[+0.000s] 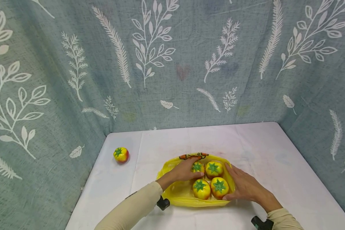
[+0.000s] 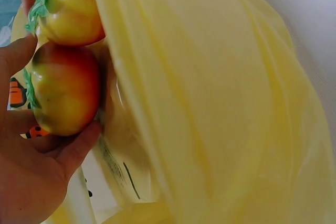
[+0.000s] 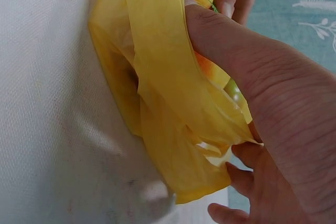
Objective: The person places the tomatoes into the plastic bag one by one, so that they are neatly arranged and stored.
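A yellow plastic bag (image 1: 176,191) lies with its mouth spread open around several yellow-red tomatoes (image 1: 219,187), glossy and artificial-looking, with green star-shaped tops. My left hand (image 1: 187,171) reaches over the bag's left part and holds the far-left tomato (image 2: 65,90), its thumb and fingers around the sides. Another tomato (image 2: 72,6) touches that one in the left wrist view. At the bag's right side, my right hand (image 1: 242,183) grips the bag's edge, thumb toward the mouth and fingers on the outside. Bag film (image 3: 163,77) hides part of the tomatoes in the right wrist view.
A single tomato (image 1: 121,155) sits apart on the white tabletop (image 1: 149,143), near its back left corner. Grey-green leaf-patterned cloth (image 1: 184,95) hangs behind the table and along both sides.
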Demonstrator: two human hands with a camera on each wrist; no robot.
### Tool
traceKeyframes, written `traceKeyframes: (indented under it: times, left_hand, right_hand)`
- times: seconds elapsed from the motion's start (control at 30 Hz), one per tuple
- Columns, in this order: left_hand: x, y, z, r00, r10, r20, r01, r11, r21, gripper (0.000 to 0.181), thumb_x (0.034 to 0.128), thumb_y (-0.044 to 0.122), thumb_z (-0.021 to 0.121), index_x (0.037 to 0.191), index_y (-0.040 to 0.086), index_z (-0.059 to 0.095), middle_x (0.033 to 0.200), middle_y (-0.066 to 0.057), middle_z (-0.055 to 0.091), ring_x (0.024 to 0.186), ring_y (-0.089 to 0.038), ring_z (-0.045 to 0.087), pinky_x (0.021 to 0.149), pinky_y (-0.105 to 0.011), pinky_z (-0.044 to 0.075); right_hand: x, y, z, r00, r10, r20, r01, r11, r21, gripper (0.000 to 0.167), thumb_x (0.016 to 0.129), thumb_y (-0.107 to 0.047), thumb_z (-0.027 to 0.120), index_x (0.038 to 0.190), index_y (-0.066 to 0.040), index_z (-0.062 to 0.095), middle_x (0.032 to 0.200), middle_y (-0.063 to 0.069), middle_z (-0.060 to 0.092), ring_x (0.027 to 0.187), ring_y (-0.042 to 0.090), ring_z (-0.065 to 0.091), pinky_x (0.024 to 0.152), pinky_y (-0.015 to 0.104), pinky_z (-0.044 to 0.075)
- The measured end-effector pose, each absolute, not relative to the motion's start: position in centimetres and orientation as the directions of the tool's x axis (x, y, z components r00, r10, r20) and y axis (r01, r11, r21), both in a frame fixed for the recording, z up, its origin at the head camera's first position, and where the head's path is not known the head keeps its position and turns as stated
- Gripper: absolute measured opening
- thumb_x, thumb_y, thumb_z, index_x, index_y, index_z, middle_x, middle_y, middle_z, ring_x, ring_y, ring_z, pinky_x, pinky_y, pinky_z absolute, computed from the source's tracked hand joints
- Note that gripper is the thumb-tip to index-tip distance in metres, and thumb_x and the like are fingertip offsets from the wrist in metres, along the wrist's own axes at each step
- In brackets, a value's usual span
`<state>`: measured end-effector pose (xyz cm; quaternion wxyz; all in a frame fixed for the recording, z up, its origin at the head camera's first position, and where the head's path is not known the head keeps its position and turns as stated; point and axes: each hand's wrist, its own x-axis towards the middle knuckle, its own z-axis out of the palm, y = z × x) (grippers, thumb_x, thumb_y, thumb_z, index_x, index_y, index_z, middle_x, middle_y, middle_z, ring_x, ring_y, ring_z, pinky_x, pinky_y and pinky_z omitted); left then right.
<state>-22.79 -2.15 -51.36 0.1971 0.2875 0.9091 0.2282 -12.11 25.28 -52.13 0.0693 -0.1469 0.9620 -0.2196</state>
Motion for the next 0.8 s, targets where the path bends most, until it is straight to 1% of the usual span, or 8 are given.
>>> traceKeyframes:
  times: [0.1,0.27,0.4,0.5,0.63,0.8]
  left_hand:
    - [-22.6,-2.5,-51.1,-0.757,0.616,-0.217,0.454,0.736,0.503,0.078,0.0957,0.056,0.062,0.155,0.011,0.039,0.150,-0.007,0.051,0.132,-0.026,0.053,0.108,-0.044,0.045]
    - [-22.0,-3.1,-50.2,-0.775,0.604,-0.185,0.473,0.749,0.464,0.077,0.0970,0.057,0.059,0.156,0.013,0.038,0.148,-0.008,0.053,0.132,-0.029,0.053,0.106,-0.047,0.046]
    - [-21.3,-3.6,-49.4,-0.787,0.596,-0.161,0.487,0.760,0.430,0.076,0.0978,0.058,0.057,0.157,0.015,0.037,0.153,-0.009,0.048,0.138,-0.032,0.046,0.109,-0.051,0.043]
    - [-20.7,-4.1,-48.7,-0.787,0.602,-0.138,0.505,0.756,0.417,0.073,0.0990,0.057,0.055,0.157,0.016,0.037,0.153,-0.010,0.046,0.137,-0.032,0.047,0.107,-0.052,0.044]
    - [-20.1,-4.8,-47.7,-0.774,0.628,-0.080,0.542,0.722,0.430,0.069,0.0998,0.054,0.056,0.155,0.015,0.040,0.150,-0.011,0.049,0.132,-0.030,0.051,0.103,-0.051,0.048]
    - [-20.1,-6.0,-46.7,-0.752,0.659,0.010,0.580,0.653,0.487,0.064,0.1008,0.050,0.057,0.151,0.013,0.045,0.147,-0.007,0.052,0.131,-0.026,0.052,0.107,-0.048,0.046]
  right_hand:
    - [-12.1,25.3,-52.2,-0.947,-0.312,-0.075,-0.249,0.860,-0.445,0.132,0.066,-0.073,0.081,0.158,0.004,0.024,0.155,0.033,0.032,0.137,0.051,0.040,0.107,0.065,0.037]
    - [-12.1,25.3,-52.2,-0.946,-0.316,-0.069,-0.255,0.859,-0.444,0.133,0.066,-0.073,0.081,0.158,0.003,0.023,0.155,0.034,0.032,0.137,0.051,0.040,0.107,0.065,0.037]
    - [-12.1,25.4,-52.2,-0.947,-0.315,-0.064,-0.256,0.858,-0.445,0.133,0.065,-0.073,0.081,0.158,0.003,0.024,0.155,0.033,0.032,0.137,0.051,0.040,0.107,0.065,0.038]
    - [-12.1,25.4,-52.2,-0.947,-0.313,-0.069,-0.251,0.858,-0.448,0.133,0.066,-0.073,0.081,0.158,0.004,0.023,0.155,0.033,0.032,0.137,0.051,0.040,0.107,0.065,0.037]
    - [-12.1,25.4,-52.2,-0.948,-0.309,-0.077,-0.243,0.859,-0.450,0.133,0.066,-0.073,0.080,0.158,0.004,0.023,0.156,0.033,0.031,0.138,0.050,0.039,0.107,0.066,0.037]
    - [-12.1,25.4,-52.2,-0.948,-0.310,-0.072,-0.247,0.860,-0.447,0.133,0.066,-0.073,0.080,0.158,0.004,0.024,0.156,0.033,0.031,0.138,0.050,0.039,0.107,0.066,0.037]
